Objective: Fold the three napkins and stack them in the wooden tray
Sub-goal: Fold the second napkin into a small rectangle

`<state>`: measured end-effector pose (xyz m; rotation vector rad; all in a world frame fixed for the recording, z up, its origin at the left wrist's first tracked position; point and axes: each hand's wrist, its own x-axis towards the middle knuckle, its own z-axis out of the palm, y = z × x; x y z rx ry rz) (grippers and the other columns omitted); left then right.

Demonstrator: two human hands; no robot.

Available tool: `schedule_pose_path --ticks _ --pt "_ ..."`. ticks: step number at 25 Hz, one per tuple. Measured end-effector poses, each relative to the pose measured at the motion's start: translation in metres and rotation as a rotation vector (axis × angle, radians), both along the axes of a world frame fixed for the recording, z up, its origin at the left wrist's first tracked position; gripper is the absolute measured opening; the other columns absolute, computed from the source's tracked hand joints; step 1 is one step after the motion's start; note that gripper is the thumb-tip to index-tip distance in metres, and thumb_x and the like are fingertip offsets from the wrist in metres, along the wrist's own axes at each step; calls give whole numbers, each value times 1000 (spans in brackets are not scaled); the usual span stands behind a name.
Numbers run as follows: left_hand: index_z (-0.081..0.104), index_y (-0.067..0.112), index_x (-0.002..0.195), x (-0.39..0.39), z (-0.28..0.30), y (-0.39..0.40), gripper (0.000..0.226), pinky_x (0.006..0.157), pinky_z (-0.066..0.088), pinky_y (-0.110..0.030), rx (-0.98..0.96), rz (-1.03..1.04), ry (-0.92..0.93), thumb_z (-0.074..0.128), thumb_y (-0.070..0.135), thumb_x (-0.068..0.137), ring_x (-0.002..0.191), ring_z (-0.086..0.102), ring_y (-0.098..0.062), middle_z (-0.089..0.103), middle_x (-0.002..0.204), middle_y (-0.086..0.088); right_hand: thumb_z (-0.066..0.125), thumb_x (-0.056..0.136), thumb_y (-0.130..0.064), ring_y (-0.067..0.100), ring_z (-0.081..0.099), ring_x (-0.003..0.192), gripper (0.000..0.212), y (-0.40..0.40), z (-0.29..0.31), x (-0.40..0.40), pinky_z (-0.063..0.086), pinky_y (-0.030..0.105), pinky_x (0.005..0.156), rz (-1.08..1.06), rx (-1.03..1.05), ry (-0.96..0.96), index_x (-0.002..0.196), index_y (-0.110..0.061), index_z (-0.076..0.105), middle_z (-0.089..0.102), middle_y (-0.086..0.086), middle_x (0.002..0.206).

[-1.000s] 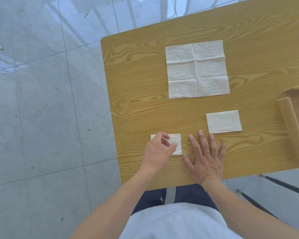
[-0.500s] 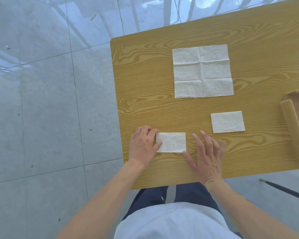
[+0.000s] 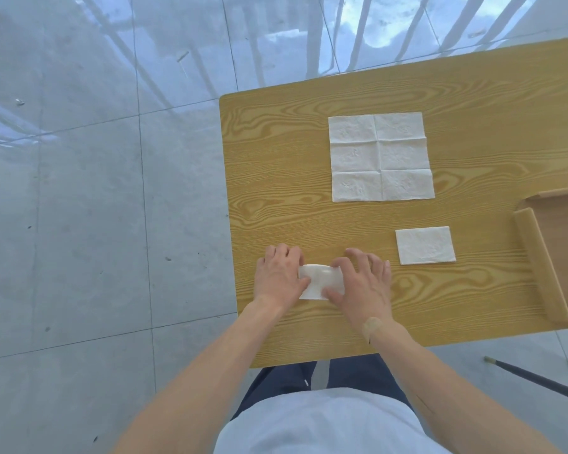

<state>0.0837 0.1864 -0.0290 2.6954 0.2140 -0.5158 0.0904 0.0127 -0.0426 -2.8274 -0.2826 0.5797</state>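
Two hands sat on one small folded napkin point(image 3: 320, 282) near the front edge of the wooden table point(image 3: 276, 165). Left hand point(image 3: 280, 276) covered the napkin's left end, fingers relaxed and lying flat, thumb against its left edge. Right hand point(image 3: 363, 283) covered the right end, fingers spread and slightly bent, thumb on the near right corner, index finger on the far right corner; it looked like pressing, not a pinch, but I couldn't tell for sure. A plaster point(image 3: 372, 326) was on the right wrist. Napkin's top edge bulged up a bit between the hands. Second folded napkin point(image 3: 425, 245) lay flat to the right and slightly farther back, apart from both hands. Wooden tray point(image 3: 538, 257) was at the right side of the table, partly cut off by the frame, near that second napkin but not touching it. Third napkin point(image 3: 381, 157) lay farther back, fully unfolded, crease lines visible, well apart from the rest. Grey tiled floor point(image 3: 95, 208) lay left of and beyond the table.
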Motion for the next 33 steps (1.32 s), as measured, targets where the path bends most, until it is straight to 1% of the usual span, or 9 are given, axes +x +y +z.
schedule_pose_path --ticks 5,8,10,12,14,18,22,28,33 --pt "54 22 96 -2 7 3 19 72 49 -38 -238 134 86 60 8 84 86 58 -21 60 85 6 70 80 -35 22 39 121 43 5 13 6 26 46 112 -37 48 43 117 -31 49 58 -8 114" --pt "61 22 100 -7 8 10 21 73 50 -34 -332 165 87 60 7 86 87 56 -16 61 90 5 65 86 -31 18 50 104 27 -5 20 4 38 37 91 -109 169 93 111 -32 55 62 -11 99" --pt "62 26 93 -11 8 14 18 73 47 -28 -396 167 102 59 9 88 87 55 -14 58 92 6 65 86 -28 16 55 94 11 -13 26 2 41 31 76 -222 312 182 97 -32 60 63 -14 90" --pt "60 31 85 -14 10 16 20 68 43 -21 -506 219 150 60 11 89 83 55 -10 58 92 6 68 85 -29 13 60 87 8 -20 31 1 42 26 68 -353 423 260 87 -33 60 64 -15 85" --pt "61 30 85 -15 13 15 17 65 46 -19 -630 307 221 62 14 91 79 57 -9 63 92 5 71 84 -30 12 63 82 9 -27 36 1 45 23 65 -436 496 305 84 -32 62 68 -12 83" --pt "63 19 94 -12 24 11 4 74 55 -32 -793 399 272 63 15 93 80 61 -14 69 99 -4 72 84 -25 10 64 73 5 -39 47 0 49 23 66 -510 639 357 87 -27 68 73 -6 80" --pt "62 13 99 -5 36 -4 7 64 55 -24 -899 466 276 65 17 94 76 68 -13 71 97 -8 75 84 -19 19 70 78 9 -55 55 8 58 34 71 -629 767 414 90 -15 70 76 5 88" --pt "63 10 99 12 43 -51 8 58 52 -21 -938 556 266 65 16 94 71 71 -12 74 91 -6 77 82 -23 16 71 73 10 -99 61 30 57 27 61 -751 808 391 88 -17 71 77 -1 83" --pt "64 9 99 32 38 -102 8 56 53 -23 -904 645 249 65 15 94 70 71 -14 75 92 -8 72 83 -8 12 69 69 10 -148 61 60 52 25 59 -736 818 469 90 -15 72 77 0 83"
